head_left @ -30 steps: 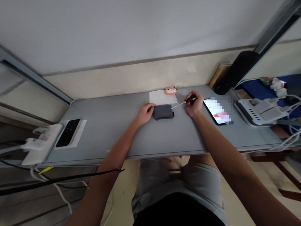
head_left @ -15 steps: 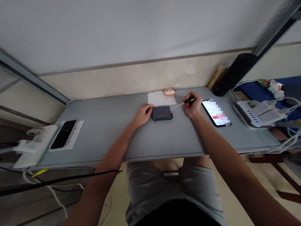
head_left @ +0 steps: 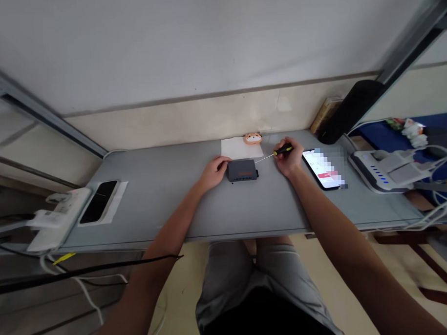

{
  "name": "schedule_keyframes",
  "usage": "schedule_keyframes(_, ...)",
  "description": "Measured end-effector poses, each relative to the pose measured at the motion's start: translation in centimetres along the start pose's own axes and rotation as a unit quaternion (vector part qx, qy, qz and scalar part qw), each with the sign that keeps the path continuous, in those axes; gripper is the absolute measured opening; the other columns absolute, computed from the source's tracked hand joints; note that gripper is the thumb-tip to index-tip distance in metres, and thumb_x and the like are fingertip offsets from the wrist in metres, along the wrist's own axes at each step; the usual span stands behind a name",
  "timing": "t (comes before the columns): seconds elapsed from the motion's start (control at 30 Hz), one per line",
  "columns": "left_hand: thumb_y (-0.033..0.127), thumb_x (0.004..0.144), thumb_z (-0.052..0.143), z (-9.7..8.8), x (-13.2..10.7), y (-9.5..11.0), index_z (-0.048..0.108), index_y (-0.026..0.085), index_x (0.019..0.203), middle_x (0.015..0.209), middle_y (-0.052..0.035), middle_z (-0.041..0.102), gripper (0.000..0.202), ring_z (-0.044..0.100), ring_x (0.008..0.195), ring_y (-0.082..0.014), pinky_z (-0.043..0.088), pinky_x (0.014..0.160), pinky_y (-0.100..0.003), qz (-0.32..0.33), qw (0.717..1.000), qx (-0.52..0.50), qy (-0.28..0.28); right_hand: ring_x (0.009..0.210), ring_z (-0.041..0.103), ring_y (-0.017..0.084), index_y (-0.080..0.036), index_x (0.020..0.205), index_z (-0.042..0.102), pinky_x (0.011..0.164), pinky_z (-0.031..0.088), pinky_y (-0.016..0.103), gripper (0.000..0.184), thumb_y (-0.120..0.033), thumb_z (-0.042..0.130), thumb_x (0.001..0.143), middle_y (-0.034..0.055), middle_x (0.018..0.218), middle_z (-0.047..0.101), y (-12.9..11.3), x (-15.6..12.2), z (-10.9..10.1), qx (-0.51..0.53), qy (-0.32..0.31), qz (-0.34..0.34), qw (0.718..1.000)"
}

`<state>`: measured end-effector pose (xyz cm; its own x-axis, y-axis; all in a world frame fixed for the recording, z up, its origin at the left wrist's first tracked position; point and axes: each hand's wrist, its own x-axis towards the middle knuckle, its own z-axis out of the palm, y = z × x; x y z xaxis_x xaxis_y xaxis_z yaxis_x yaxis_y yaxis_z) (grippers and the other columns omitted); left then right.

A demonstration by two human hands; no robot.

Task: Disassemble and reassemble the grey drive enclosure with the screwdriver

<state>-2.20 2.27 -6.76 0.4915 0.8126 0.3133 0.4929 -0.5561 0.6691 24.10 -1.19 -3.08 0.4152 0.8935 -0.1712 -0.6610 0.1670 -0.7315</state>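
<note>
Our hands stay apart, with the dark grey metal box [head_left: 242, 170] between them on the grey shelf top [head_left: 155, 211]. Our left hand [head_left: 214, 171] rests its fingers on the box's left end without wrapping around it. Our right hand [head_left: 289, 158] grips a yellow-and-black screwdriver [head_left: 283, 149], whose thin shaft slants down to the box's upper right corner; we cannot tell whether the tip touches.

Just beyond the box lie a white paper sheet [head_left: 241, 148] and an orange animal figure [head_left: 253, 138] against the wall. Right of our right hand, almost beside it, is a smartphone [head_left: 322, 170] with a pixelated screen, and farther right a white charging unit [head_left: 387, 171] with cables. At left, a dark phone [head_left: 99, 202] sits on white paper beside a white power strip [head_left: 60, 217]. A wide stretch of shelf separates our left hand from that phone, and more lies between the box and the near edge.
</note>
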Motion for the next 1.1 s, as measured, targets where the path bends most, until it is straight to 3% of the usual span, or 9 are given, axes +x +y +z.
schedule_keyframes(0.4,0.018,0.101,0.045,-0.08,0.09,0.01,0.067,0.021,0.114,0.115,-0.0068,0.072,0.026,0.068,0.105,-0.0187,0.054,0.097,-0.034,0.001,1.0,-0.007,-0.005,0.043,0.039,0.007,-0.021,0.055,0.044,0.033,0.021,0.018,0.028,-0.023,0.058,0.078,-0.0021,0.049,0.047,-0.32,-0.29,0.43,0.003,0.011,0.012,1.0)
schedule_keyframes(0.6,0.018,0.101,0.046,-0.04,-0.02,-0.07,0.066,0.021,0.117,0.12,-0.0079,0.071,0.026,0.067,0.11,-0.0199,0.053,0.1,-0.035,-0.005,1.0,-0.007,-0.005,0.041,0.037,0.007,-0.022,0.057,0.041,0.033,0.023,0.02,0.034,-0.031,0.064,0.081,-0.0032,0.05,0.046,-0.02,0.24,0.11,-0.018,-0.004,0.01,1.0)
schedule_keyframes(0.83,0.018,0.101,0.046,0.18,-0.12,-0.12,0.065,0.021,0.12,0.121,-0.0082,0.071,0.027,0.067,0.109,-0.0195,0.053,0.099,-0.034,-0.01,1.0,0.002,-0.004,0.04,0.036,0.006,-0.021,0.056,0.044,0.034,0.022,0.019,0.034,-0.029,0.059,0.085,-0.003,0.049,0.047,0.03,0.09,0.24,-0.025,0.001,0.015,1.0)
schedule_keyframes(1.1,0.014,0.1,0.045,0.44,-0.25,0.22,0.063,0.022,0.123,0.12,-0.0087,0.071,0.031,0.067,0.108,-0.02,0.053,0.1,-0.036,-0.002,1.0,0.0,0.014,0.038,0.035,0.005,-0.021,0.057,0.042,0.033,0.022,0.018,0.035,-0.03,0.066,0.081,-0.0047,0.048,0.048,-0.43,-0.19,0.08,-0.005,-0.001,0.024,1.0)
